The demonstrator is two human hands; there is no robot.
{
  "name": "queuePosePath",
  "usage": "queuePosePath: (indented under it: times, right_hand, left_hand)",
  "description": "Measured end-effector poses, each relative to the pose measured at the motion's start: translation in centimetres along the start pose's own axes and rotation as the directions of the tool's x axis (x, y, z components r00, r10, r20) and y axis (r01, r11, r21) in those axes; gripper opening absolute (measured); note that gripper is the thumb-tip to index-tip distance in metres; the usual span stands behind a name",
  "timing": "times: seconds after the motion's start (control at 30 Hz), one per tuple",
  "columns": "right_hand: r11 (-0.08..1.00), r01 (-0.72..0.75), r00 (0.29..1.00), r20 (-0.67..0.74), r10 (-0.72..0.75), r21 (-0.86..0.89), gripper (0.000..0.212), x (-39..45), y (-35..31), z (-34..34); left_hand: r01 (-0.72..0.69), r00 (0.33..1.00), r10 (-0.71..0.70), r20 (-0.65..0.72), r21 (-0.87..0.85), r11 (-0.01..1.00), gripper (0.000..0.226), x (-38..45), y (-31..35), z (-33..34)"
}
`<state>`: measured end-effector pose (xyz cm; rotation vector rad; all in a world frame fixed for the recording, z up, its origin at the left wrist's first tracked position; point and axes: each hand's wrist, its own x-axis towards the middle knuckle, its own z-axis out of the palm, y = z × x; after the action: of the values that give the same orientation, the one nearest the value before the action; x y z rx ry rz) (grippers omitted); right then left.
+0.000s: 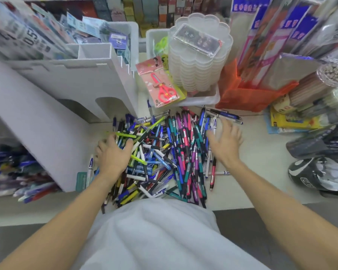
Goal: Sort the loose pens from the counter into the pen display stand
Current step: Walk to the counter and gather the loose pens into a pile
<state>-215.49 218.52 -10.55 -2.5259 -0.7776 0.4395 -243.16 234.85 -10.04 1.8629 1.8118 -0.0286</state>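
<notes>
On the pale surface [258,152] beside the white display stand [53,117], the loose pens [164,152] lie heaped while the left hand [113,156] and right hand [225,142] hover spread, grip released, so gathering likely begins, calling for closing on like pens.

Pale counter [261,172], white bins [201,100] of stationery behind, grey floor [252,230], bright even light

A stationery shop: packaged scissors [160,82], stacked plastic boxes [199,55] and heaped pens [164,152] crowd the counter [252,172].
</notes>
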Motion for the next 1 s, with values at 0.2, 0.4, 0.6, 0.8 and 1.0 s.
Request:
queuePosePath:
  times: [0.2,0.4,0.6,0.8,1.0]
  right_hand:
    - [0.993,-0.109,0.967,0.226,0.117,-0.048,0.069,7.6,-1.7,0.7]
    - [0.962,0.0,0.963,0.258,0.072,-0.272,0.065,6.4,-3.1,1.5]
    - [0.977,0.078,0.944,0.331,-0.008,-0.199,0.055,3.2,-3.6,3.3]
    - [0.976,0.126,0.944,0.323,-0.063,-0.178,0.053,2.5,-4.3,2.4]
    - [0.975,0.183,0.9,0.421,-0.115,-0.124,0.056,2.5,-6.8,3.9]
  left_hand:
    - [-0.245,0.967,0.251,0.05,-0.104,0.964,0.067,3.4,1.9,0.2]
    - [-0.33,0.931,0.325,0.166,0.001,0.944,0.061,4.2,2.2,0.8]
    - [-0.359,0.914,0.365,0.178,-0.066,0.931,0.059,3.6,1.8,1.2]
    - [-0.388,0.901,0.384,0.204,-0.024,0.922,0.063,3.9,2.0,0.8]
    - [-0.423,0.872,0.416,0.258,-0.031,0.906,0.066,4.4,2.2,0.3]
